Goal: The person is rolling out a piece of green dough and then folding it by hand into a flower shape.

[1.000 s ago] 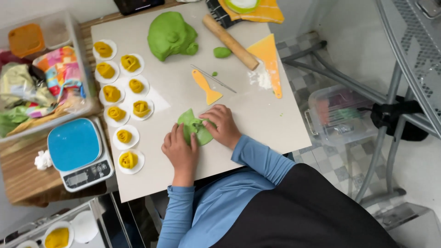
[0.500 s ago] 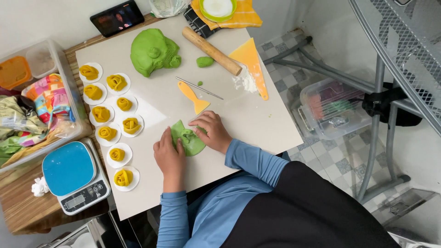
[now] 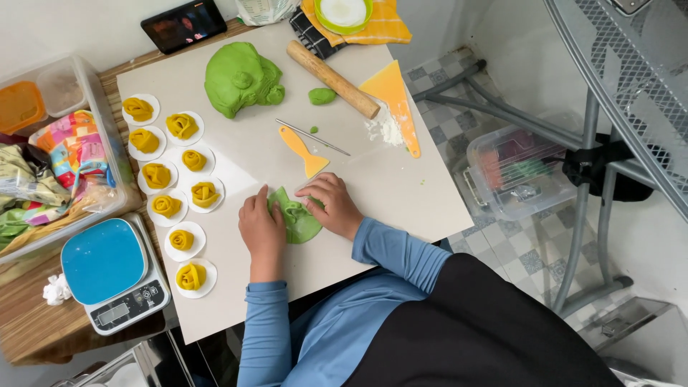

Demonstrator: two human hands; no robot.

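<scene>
Hands unmoved since prev frame: L hand (image 3: pixel 261 228) + R hand (image 3: pixel 331 204) flank green dough piece (image 3: pixel 299 222), fingers pressed on it, grip not closed

Green dough, yellow rolls

The dough sheet (image 3: pixel 301 223) and dough lump (image 3: pixel 240 77) were green; the rolls (image 3: pixel 180 126) yellow on white rounds; the scraper (image 3: pixel 304 152) orange; the scale (image 3: pixel 106 261) blue-topped; the sleeves (image 3: pixel 394 251) blue.

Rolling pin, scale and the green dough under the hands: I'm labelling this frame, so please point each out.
Rolling pin (image 3: pixel 334 69), head view, middle of the wooden shaft.
Scale (image 3: pixel 102 260), head view, centre of the blue platform.
Green dough (image 3: pixel 304 226), head view, flat part between the hands.
</scene>
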